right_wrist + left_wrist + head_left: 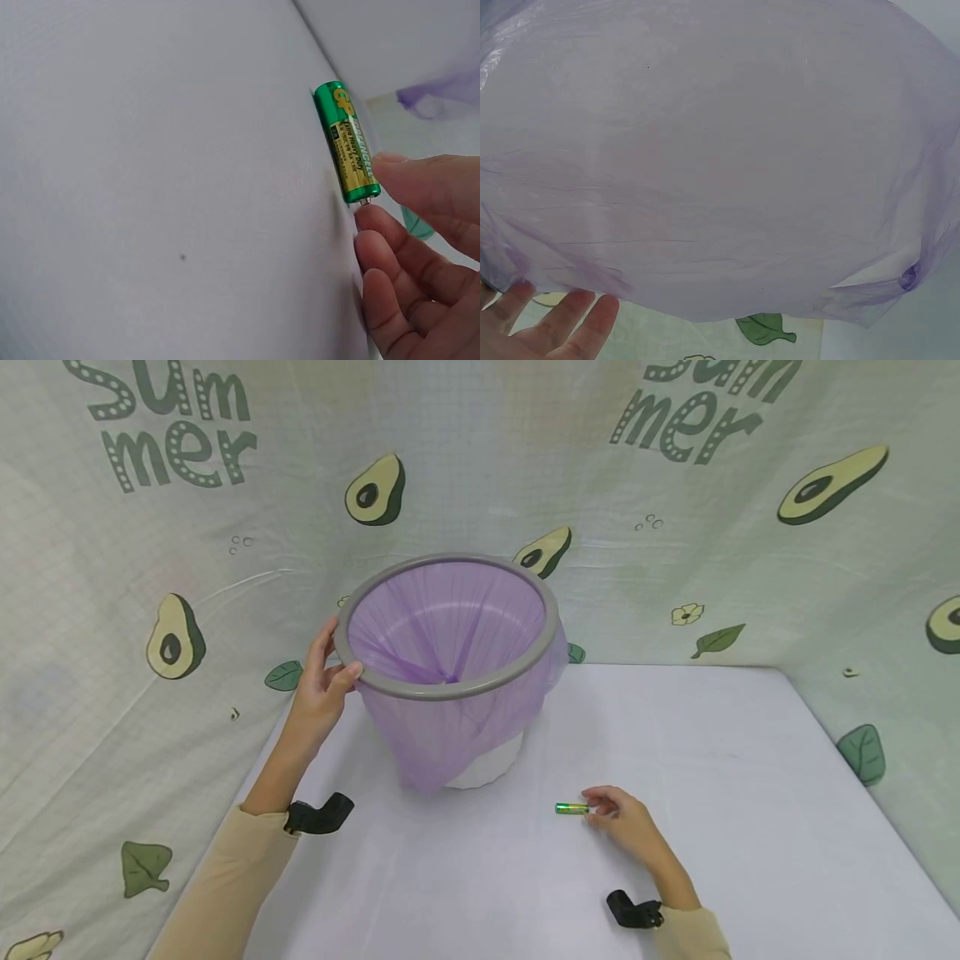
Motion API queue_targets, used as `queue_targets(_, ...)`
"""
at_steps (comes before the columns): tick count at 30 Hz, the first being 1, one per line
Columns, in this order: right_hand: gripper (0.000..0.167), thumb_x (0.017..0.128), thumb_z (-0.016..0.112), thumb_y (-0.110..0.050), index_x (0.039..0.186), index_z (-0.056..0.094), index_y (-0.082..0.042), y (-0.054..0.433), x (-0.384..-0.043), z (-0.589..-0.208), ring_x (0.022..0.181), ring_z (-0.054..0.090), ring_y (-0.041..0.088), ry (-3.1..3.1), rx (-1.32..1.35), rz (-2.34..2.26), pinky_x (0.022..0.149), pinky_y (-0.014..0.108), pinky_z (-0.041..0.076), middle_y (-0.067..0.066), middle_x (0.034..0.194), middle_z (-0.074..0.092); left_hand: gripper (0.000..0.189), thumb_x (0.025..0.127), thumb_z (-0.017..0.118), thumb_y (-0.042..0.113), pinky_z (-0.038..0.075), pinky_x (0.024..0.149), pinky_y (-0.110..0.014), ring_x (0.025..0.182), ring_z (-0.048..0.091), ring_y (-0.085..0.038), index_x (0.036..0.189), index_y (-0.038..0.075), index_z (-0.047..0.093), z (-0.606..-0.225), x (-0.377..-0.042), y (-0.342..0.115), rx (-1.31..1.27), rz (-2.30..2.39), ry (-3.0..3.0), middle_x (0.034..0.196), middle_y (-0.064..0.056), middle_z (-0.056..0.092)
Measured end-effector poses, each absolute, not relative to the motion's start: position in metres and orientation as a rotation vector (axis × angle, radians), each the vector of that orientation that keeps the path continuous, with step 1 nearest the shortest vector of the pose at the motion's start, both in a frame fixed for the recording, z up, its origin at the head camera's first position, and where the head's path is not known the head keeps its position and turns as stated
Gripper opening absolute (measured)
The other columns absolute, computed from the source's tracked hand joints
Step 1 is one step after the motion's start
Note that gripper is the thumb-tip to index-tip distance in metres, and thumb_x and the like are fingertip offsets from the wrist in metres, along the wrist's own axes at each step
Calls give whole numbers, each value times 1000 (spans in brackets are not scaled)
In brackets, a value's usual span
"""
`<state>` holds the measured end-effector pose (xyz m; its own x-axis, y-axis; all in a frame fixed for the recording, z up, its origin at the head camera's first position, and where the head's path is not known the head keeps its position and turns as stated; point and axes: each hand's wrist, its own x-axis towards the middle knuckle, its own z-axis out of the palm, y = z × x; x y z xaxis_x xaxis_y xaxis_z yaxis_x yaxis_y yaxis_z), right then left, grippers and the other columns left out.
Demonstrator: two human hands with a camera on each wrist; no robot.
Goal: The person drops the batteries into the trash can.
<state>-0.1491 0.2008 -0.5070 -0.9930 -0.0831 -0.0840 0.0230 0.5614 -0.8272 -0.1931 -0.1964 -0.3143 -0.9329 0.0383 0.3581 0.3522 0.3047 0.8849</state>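
A trash can (491, 764) with a white body stands on the table, lined with a thin purple bag (450, 718) folded out over its side. Around the top runs a grey rim ring (450, 691). My left hand (318, 693) grips the left side of that rim, thumb on top and fingers along the outside; the left wrist view shows fingertips (600, 319) against the bag. A green and gold AA-type battery (346, 142) lies on the white table. Beside its terminal end is my right hand (622, 822), loosely curved, one fingertip right at the battery's edge.
The white table (712, 760) reaches back to a hanging cloth (465, 435) printed with avocados and leaves, which also covers both sides. Black wrist-worn cameras (321, 814) sit on both forearms, at the beige sleeves (232, 877).
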Motion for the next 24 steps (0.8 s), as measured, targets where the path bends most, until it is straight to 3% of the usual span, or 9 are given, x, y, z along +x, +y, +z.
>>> queue_targets(7,19,79,68,-4,98,68,-7,198,-147,-508,73,47,11,2673,-44,-1386,61,21,40,3,82,57,66,94,46,12,43,80,-12,103,50,-2,150,19,13,-314,-194,-196,-361,-1695,-2297,146,-9,26)
queue_targets(24,13,77,70,-2,88,63,-4,190,-147,-501,77,43,14,2725,-197,-1212,66,23,38,3,82,52,67,93,47,12,44,80,-11,104,51,-3,150,16,12,-314,-194,-197,-356,-1688,-2299,146,-10,26)
